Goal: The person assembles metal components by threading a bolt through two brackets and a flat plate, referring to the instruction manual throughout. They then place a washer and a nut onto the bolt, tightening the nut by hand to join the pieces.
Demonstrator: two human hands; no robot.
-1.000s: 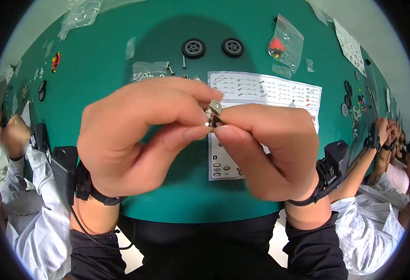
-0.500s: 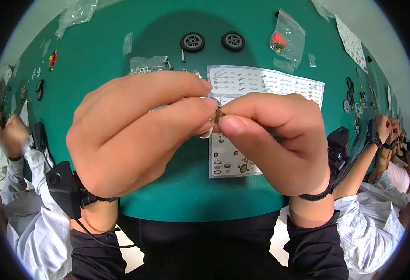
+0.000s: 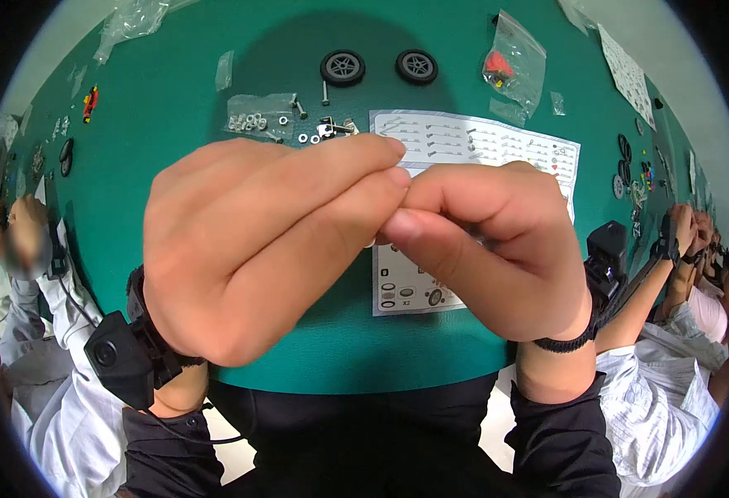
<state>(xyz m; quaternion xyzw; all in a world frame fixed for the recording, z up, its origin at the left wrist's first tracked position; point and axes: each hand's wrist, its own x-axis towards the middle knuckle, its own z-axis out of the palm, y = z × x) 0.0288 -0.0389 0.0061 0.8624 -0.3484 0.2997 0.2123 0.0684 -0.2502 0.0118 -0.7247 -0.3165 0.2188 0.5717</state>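
Over an instruction sheet [image 3: 387,286], my left hand [image 3: 265,245] and my right hand [image 3: 497,241] meet fingertip to fingertip. The left fingers are closed on a small shiny metal part [image 3: 370,244], of which only a sliver shows beneath the fingertips. My right thumb and forefinger are pinched together against the left fingertips; what lies between them is hidden. Just beyond the left hand are loose nuts [image 3: 252,123], a bolt [image 3: 299,106] and small black and metal pieces [image 3: 331,129].
Two black-tyred wheels [image 3: 343,68] lie at the back of the green table [image 3: 298,365], with a long bolt [image 3: 325,93] near one. A clear bag [image 3: 518,70] holds a red part [image 3: 498,66]. Other people's hands [image 3: 689,228] are at work on the right and on the left.
My left hand has shifted slightly right and its fingertips now cover most of the metal part. The nuts and small pieces behind it show more. The right hand keeps its pinch.
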